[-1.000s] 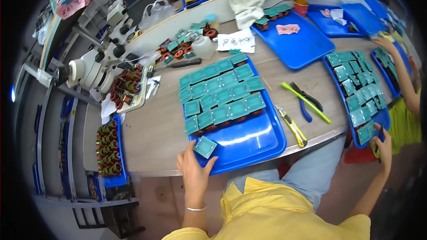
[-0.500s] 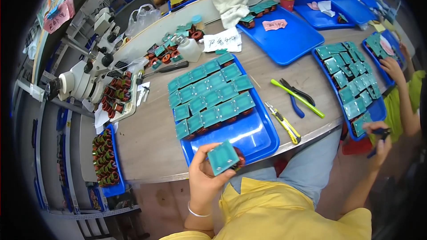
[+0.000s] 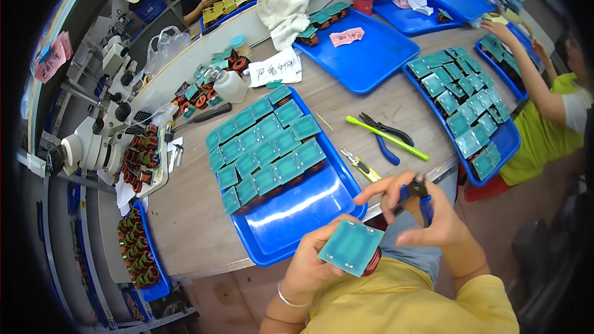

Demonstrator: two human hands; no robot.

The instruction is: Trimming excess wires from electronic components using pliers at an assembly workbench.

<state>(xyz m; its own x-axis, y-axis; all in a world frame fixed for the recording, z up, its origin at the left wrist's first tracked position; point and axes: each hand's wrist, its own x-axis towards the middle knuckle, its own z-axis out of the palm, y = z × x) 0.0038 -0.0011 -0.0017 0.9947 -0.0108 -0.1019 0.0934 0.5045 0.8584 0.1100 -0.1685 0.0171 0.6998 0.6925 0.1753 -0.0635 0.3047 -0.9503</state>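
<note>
Circuit board point(image 3: 350, 247) held just off the bench's near edge, in front of your lap, green face turned up toward you; red coil point(image 3: 373, 263) shows under its right side. Your left hand point(image 3: 307, 264) grips the board from its left edge, fingers closed on it. Your right hand point(image 3: 442, 219) is closed around small cutters point(image 3: 426, 211), black head and blue handle, forefinger stretched out above the board; hand near the board but apart from it. Whether the cutters' own jaws are parted: cannot tell. Blue tray point(image 3: 289, 229) lies at the bench's near edge, its far part filled with rows of green boards point(image 3: 266, 147). Right of that tray: yellow knife point(image 3: 364, 169), then pliers point(image 3: 388, 156) crossed with a green stick point(image 3: 413, 149). Second loaded tray point(image 3: 512, 142) sits toward the bench's right edge.
</note>
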